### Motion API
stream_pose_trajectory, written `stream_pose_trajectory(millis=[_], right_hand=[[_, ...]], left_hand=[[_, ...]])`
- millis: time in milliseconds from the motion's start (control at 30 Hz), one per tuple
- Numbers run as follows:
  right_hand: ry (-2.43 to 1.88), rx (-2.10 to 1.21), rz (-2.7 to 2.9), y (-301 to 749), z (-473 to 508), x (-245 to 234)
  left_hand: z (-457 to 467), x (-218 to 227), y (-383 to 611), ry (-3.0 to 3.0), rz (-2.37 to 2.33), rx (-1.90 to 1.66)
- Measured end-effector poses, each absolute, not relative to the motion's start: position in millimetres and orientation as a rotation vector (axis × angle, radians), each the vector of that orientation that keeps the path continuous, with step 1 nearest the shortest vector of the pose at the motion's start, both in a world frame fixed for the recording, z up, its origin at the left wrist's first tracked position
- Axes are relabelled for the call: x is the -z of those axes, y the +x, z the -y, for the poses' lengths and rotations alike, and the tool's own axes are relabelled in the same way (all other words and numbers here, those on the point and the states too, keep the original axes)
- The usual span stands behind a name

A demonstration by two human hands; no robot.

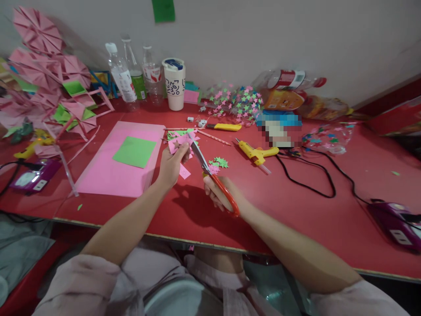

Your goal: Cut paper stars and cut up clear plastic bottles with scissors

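Head view | left hand (170, 167): fingers pinched on pink paper (183, 138) | right hand (217, 193): fingers curled round scissors (207, 168) | scissors' blades at pink paper, above worktop (296, 224) | green stars (221, 162) just beside scissors

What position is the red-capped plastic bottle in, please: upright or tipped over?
Tipped over: the red-capped plastic bottle lies on its side, its cap pointing toward the picture's right edge.
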State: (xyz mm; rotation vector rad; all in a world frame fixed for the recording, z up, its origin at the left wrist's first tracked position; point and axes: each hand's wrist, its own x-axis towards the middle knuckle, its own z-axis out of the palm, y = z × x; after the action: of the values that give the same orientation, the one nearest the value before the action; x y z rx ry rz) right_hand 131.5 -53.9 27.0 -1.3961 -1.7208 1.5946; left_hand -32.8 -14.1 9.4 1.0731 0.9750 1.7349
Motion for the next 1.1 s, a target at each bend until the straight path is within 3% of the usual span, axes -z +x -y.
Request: stream_pose_trajectory(millis=[500, 1100], right_hand=[[-1.432, -1.589, 1.72, 131, 53, -30], [-1.418, -1.6, 1.742, 131, 52, -28]], left_hand=[[9, -17, -45, 0.809, -0.887, -1.793], [9, -17, -49, 0.977, -0.923, -1.777]])
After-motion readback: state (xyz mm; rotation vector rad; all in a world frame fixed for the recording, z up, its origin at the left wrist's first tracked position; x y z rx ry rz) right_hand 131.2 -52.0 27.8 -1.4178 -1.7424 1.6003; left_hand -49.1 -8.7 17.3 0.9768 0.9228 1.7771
